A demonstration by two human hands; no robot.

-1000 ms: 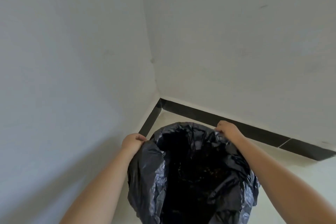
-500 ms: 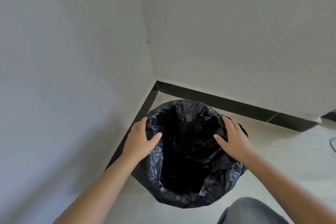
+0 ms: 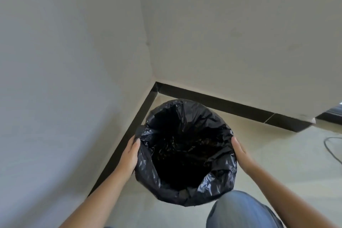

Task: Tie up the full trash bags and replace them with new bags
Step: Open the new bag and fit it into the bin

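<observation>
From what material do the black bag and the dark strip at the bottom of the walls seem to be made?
The black bag looks like thin plastic film, glossy: it is full of fine wrinkles with small bright reflections, and it folds loosely over the rim. The dark strip looks like hard tile or stone, smooth and slightly shiny, with a thin pale joint line between pieces; painted wood cannot be excluded.

Pale tiled floor (image 3: 268,153) under me. Black-bagged bin (image 3: 185,153) stands on it in wall corner, near black skirting (image 3: 222,102). Dark cable (image 3: 331,151) lies on floor, far right, well apart from bin.
</observation>
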